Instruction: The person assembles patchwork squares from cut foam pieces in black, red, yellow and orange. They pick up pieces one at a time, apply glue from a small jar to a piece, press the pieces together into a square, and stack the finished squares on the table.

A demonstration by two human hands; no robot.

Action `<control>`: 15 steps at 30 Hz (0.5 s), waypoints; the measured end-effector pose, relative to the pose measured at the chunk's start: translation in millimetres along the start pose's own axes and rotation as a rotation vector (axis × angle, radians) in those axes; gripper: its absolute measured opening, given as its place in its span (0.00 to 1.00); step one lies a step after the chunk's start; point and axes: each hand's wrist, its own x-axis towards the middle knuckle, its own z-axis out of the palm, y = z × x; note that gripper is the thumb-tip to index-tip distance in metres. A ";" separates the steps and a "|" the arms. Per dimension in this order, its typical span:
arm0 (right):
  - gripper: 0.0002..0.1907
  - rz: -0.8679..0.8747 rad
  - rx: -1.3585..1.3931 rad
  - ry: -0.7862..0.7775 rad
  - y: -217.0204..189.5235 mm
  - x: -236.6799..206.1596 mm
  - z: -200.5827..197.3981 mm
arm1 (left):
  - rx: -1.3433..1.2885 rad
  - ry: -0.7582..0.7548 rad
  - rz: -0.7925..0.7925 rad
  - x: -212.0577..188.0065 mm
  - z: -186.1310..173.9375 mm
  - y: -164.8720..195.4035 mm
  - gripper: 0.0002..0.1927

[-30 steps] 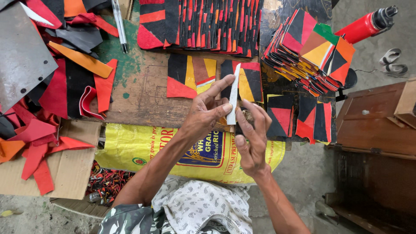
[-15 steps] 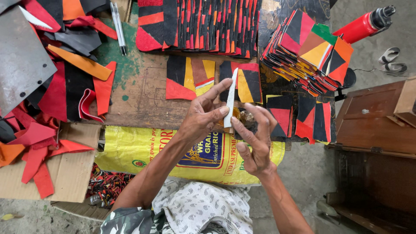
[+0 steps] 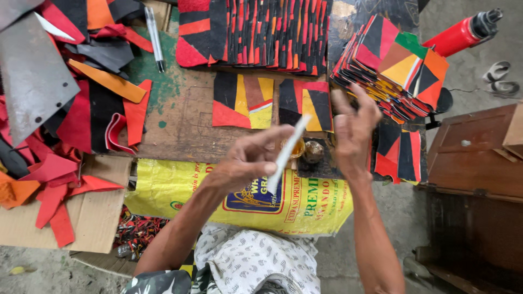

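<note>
A yellow woven plastic sack (image 3: 180, 190) lies flat over the near edge of the worktable, printed with a dark blue shield-shaped label (image 3: 256, 198) edged in red, a small round green and red emblem (image 3: 176, 206) to the left of that label, and red lettering. A flattened brown cardboard sheet (image 3: 92, 218), possibly an opened box, lies just left of the sack.

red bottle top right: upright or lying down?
Lying down. The red bottle rests on its side on the grey floor, its dark cap pointing toward the upper right, beside the stack of coloured patches.
</note>
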 end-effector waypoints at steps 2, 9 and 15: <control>0.23 0.126 0.156 0.091 1.5 -0.7 -5.6 | 0.343 0.217 0.078 -3.2 -26.1 19.8 0.39; 0.23 0.041 0.168 -0.142 6.4 5.8 34.1 | 0.866 0.276 0.009 37.6 -107.7 -2.6 0.35; 0.45 -0.048 0.112 -0.348 33.0 26.2 82.5 | 0.850 0.371 -0.098 71.1 -142.5 -20.5 0.36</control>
